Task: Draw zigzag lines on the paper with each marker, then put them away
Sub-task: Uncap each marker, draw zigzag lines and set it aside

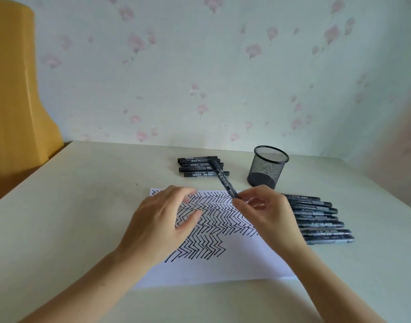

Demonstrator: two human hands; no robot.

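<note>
Pale floral wallpaper backs a cream table (83, 206), and from the head camera, the only view, the sheet of paper (223, 269) lies square in front of the person, its upper half already packed with black zigzag rows. The right hand (267, 213) pinches a black marker (223, 180) near its lower end with curled fingertips, and the barrel slants up and away to the left, out past the paper's far edge. The left hand (162, 220) hovers over or rests lightly on the drawing with relaxed, spread fingers, holding nothing; I cannot tell whether it touches the sheet. Whether the marker is capped I cannot make out, since its lower end is hidden in the fingers. That seems the main risk: if the tip is bare, a careless swing could streak the table or the left hand, and a palm dragged over fresh ink could smear the rows. One row of markers (202, 166) lies beyond the paper, another row (321, 220) just right of it, and the mesh pen cup (267, 166) stands between them, empty as far as I can see, so mixing used with unused is possible.
</note>
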